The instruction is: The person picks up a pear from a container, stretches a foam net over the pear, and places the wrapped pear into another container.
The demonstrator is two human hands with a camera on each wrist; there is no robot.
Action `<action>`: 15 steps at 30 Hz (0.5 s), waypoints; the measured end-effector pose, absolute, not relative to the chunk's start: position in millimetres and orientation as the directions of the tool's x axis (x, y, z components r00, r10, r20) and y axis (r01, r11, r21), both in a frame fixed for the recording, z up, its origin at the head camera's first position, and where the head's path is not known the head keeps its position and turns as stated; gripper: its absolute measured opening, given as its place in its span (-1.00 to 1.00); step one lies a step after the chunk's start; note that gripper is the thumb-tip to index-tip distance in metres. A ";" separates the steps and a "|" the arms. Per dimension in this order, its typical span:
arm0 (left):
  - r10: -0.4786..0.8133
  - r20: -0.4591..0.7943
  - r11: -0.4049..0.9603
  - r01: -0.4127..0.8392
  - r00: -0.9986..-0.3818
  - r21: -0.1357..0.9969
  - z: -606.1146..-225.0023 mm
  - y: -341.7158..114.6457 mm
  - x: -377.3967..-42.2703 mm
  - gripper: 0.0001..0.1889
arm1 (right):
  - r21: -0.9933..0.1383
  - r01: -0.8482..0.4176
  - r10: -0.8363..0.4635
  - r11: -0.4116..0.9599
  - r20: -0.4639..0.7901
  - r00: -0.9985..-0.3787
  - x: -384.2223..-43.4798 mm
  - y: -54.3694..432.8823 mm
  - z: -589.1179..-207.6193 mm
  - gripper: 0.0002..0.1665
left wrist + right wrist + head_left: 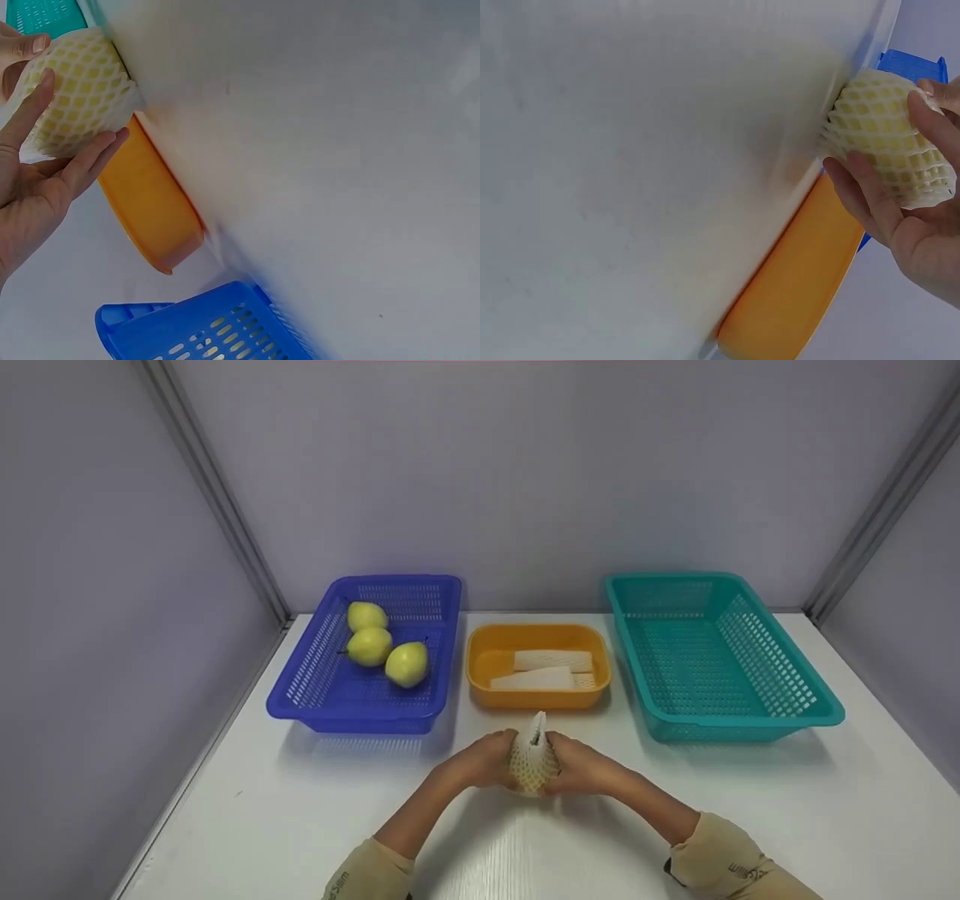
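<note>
A yellow-green pear in a white foam net sleeve [534,771] is between my two hands, in front of the orange basket. My left hand [489,760] grips its left side, thumb and fingers spread around the netting. From the other side my right hand [583,766] holds it the same way. At the top the sleeve's end is bunched upright with a narrow slit. Close up, the netted pear [79,94] shows yellow through the mesh in the left wrist view, and the right wrist view shows the right fingers curved round the sleeve [881,124].
A blue basket [352,712] at left holds three bare pears [370,646]. The small orange basket [540,699] in the middle contains flat white foam net sleeves [553,661]. At right stands a teal basket [742,721]. Panel walls [480,487] enclose the white table [300,825].
</note>
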State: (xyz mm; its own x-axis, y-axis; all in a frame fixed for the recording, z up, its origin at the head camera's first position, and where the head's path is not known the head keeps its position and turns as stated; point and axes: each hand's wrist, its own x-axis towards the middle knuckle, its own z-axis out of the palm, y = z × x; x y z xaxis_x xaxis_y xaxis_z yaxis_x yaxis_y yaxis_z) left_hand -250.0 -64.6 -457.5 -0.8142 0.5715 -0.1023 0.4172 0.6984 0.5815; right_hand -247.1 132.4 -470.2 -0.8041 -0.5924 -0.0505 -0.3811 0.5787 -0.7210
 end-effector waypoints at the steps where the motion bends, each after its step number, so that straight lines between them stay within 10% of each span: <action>1: 0.572 -0.105 0.698 0.416 -0.813 0.583 -458.2 -64.3 -250.2 -0.43 | -0.720 -0.385 -0.592 0.577 -0.045 -0.804 -247.0 132.3 -470.9 -0.08; 15: 0.548 -0.134 0.714 0.378 -0.826 0.590 -465.9 -62.6 -252.0 -0.39 | -0.740 -0.369 -0.588 0.563 -0.045 -0.807 -247.5 130.5 -479.4 -0.10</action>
State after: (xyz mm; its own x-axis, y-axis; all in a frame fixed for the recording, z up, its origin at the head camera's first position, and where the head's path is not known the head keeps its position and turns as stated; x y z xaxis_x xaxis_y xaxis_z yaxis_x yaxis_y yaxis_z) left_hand -252.0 -62.6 -465.9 -0.8258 0.5478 -0.1341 0.3777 0.7138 0.5898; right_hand -247.5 130.5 -479.4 -0.8073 -0.5884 -0.0451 -0.3687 0.5627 -0.7398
